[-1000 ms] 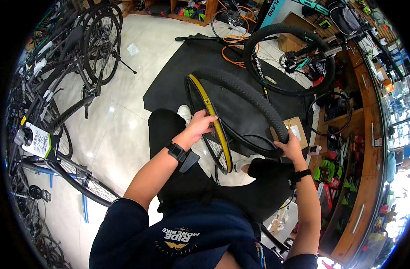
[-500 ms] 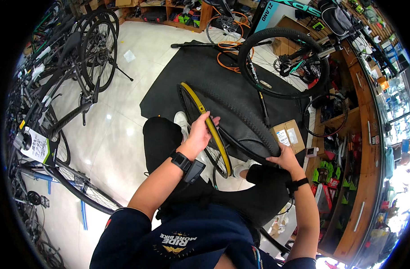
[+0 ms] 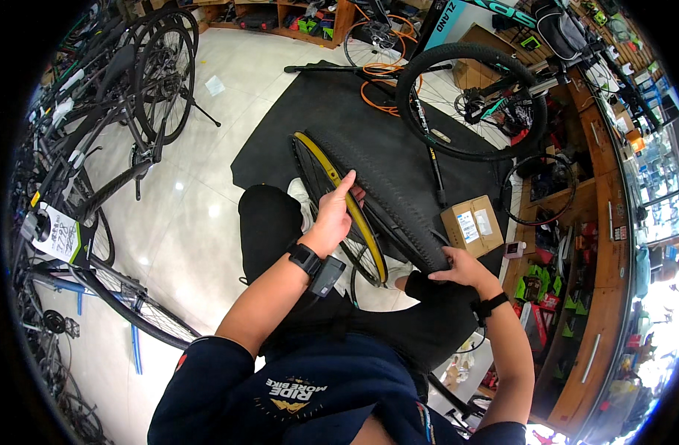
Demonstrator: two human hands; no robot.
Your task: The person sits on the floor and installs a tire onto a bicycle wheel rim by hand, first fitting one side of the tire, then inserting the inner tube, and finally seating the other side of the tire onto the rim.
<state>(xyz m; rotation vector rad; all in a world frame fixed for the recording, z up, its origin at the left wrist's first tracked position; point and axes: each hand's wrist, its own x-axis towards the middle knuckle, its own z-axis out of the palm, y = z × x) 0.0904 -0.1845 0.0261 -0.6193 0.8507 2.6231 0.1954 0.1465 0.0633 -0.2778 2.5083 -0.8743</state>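
Upright between my legs is a spoked bicycle wheel (image 3: 373, 251), its rim lined with a yellow rim strip. My left hand (image 3: 333, 213) is closed around the rim at its middle, the thumb pointing up. Just right of the wheel runs a loose black knobby tire (image 3: 388, 191), close alongside the rim. My right hand (image 3: 464, 267) grips the tire's near end by my right knee, thumb and fingers closed on it. I cannot tell whether the tire's far end touches the rim.
A black mat (image 3: 269, 152) lies under the work. A cardboard box (image 3: 473, 226) sits right of the tire. Beyond stands a bike with a large wheel (image 3: 406, 96), near a coiled orange hose (image 3: 376, 100). Parked bikes (image 3: 165, 96) line the left; a wooden cabinet (image 3: 595, 326) flanks the right.
My right hand has moved slightly left, bringing the tire nearer the yellow-lined rim. The gap between tire and wheel has narrowed. My left hand has shifted a little on the rim.
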